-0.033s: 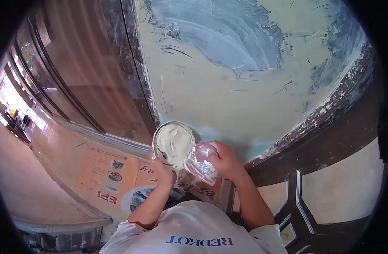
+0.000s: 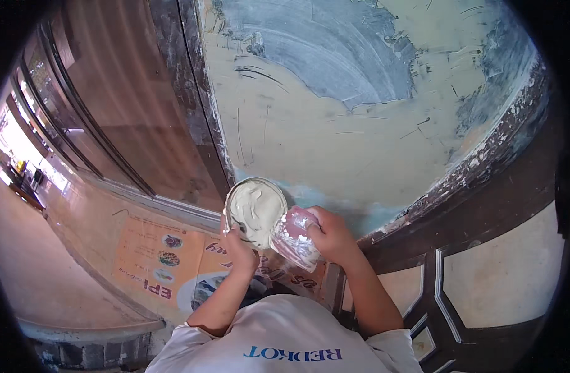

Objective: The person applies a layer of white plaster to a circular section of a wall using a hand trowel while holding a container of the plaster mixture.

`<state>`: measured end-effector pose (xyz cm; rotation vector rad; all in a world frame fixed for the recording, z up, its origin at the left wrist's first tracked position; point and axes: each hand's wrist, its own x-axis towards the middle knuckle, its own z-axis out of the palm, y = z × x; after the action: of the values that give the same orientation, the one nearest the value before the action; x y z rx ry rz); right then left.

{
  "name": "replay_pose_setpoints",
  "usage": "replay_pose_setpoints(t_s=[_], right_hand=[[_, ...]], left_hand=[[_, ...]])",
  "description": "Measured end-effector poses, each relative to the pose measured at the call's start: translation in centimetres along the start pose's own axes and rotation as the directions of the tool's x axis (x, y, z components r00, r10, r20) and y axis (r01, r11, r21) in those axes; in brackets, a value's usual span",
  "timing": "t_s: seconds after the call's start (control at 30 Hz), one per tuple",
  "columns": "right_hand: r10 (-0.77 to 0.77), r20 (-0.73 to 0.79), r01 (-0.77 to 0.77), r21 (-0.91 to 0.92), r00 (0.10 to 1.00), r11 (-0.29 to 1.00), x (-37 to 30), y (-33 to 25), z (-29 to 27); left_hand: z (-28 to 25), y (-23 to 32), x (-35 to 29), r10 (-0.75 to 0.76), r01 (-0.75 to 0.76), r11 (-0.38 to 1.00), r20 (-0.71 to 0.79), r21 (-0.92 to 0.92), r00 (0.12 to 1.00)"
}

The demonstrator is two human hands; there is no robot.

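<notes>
A round tin of cream-coloured putty [image 2: 256,211] is gripped at its lower left side by my left hand [image 2: 240,250]. The putty's surface shows swirls, and smears run along the rim. My right hand [image 2: 332,235] is closed on a flat pinkish putty spreader [image 2: 295,238], its thumb pressed on the face. White putty coats much of the spreader. Its left edge meets or overlaps the tin's lower right rim; I cannot tell whether they touch. Ahead stands a wall panel [image 2: 310,140] covered in pale filler, with a large grey-blue patch [image 2: 347,56] higher up.
A dark frame post [image 2: 195,93] and brown glazed panel [image 2: 111,93] border the wall on the left. To the right is dark wood panelling [image 2: 496,273] with pale insets. An orange printed sheet [image 2: 154,261] lies on the floor below. A curved ledge [image 2: 92,326] stands at lower left.
</notes>
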<state>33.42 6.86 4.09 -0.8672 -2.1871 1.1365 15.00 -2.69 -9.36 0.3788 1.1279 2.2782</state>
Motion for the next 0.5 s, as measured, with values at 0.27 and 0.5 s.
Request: replay_pose_setpoints(t_s=[0.27, 0.5], right_hand=[[-0.173, -0.05, 0.166, -0.118, 0.984, 0.979, -0.7, -3.3, -1.8], [-0.375, -0.079, 0.352, -0.211, 0.924, 0.912, -1.4, -3.2, -2.6]], left_hand=[[3.0, 5.0, -2.0, -0.325, 0.337, 0.901, 0.091, -0.272, 0.941], [2.6, 7.8, -2.4, -0.392, 0.426, 0.871, 0.176, -0.244, 0.903]])
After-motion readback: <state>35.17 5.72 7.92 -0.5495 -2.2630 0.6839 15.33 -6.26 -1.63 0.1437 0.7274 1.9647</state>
